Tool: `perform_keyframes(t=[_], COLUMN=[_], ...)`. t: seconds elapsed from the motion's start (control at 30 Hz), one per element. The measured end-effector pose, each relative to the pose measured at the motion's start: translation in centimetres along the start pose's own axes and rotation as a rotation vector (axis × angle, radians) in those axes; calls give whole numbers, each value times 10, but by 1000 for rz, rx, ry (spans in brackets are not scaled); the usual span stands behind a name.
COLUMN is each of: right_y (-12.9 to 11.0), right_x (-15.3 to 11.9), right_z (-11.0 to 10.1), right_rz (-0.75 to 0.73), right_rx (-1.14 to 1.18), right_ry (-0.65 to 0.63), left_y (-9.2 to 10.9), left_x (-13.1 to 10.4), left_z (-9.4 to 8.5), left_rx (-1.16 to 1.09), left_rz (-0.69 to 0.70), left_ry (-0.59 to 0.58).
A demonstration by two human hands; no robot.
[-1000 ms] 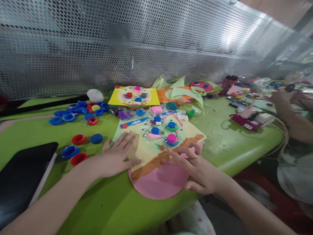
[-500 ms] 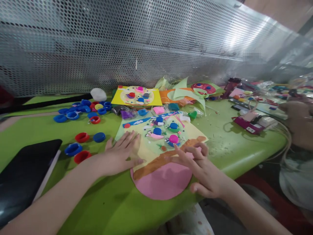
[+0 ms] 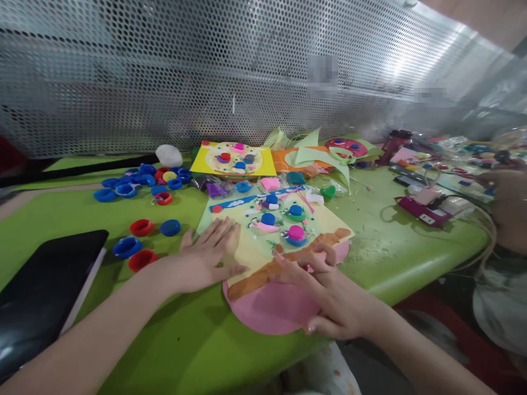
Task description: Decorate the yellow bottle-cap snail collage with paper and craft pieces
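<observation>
A handmade picture (image 3: 242, 247) on pale yellow-green paper lies in front of me, decorated with blue and pink bottle caps and small clay pieces. Across its lower edge runs a strip of brown clay (image 3: 253, 281). A pink paper disc (image 3: 267, 312) sticks out from under the picture. My left hand (image 3: 209, 255) rests flat on the picture's left edge, fingers spread. My right hand (image 3: 321, 285) is over the brown strip with its fingers apart and bent, fingertips at the clay; it grips nothing that I can see.
Loose red and blue bottle caps (image 3: 142, 227) lie on the green table (image 3: 177, 340) at left, beside a black tablet-like slab (image 3: 53, 280). A yellow card (image 3: 197, 162) with caps stands behind. Bagged clay (image 3: 216, 189) lies between. A purple power strip (image 3: 424, 211) with cables sits right, near another person (image 3: 510, 219).
My right hand has moved left and a little down along the brown clay strip. My left hand stays on the paper. The view has shifted slightly.
</observation>
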State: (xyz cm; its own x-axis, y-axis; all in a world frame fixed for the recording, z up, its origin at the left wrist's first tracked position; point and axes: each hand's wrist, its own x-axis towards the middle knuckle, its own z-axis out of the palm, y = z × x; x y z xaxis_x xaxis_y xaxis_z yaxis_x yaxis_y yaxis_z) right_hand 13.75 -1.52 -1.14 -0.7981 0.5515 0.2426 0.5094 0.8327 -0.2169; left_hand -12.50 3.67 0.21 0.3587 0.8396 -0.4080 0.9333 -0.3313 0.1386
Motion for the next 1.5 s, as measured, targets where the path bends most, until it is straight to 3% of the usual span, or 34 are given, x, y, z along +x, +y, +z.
perform_keyframes(t=[0.3,0.5,0.77,1.17,1.5], right_y=[5,6,9,7,17], right_x=[-5,-7,-6,-3,-2], right_z=[1,3,3,4,-4], right_rz=[-4,-72,-68,-46,-85], right_rx=[-42,-77,-145,14,-133], right_ry=[80,-18,24,-34,-39], left_y=[-3,0,2,4,-1], left_x=[0,-1,-2,-3,-2], left_z=[3,-1,-2,-4,-1], left_rx=[-2,13,4,8,4], left_rz=[9,-10,-9,-17,-5], left_ry=[10,-19,-19,-40,-12])
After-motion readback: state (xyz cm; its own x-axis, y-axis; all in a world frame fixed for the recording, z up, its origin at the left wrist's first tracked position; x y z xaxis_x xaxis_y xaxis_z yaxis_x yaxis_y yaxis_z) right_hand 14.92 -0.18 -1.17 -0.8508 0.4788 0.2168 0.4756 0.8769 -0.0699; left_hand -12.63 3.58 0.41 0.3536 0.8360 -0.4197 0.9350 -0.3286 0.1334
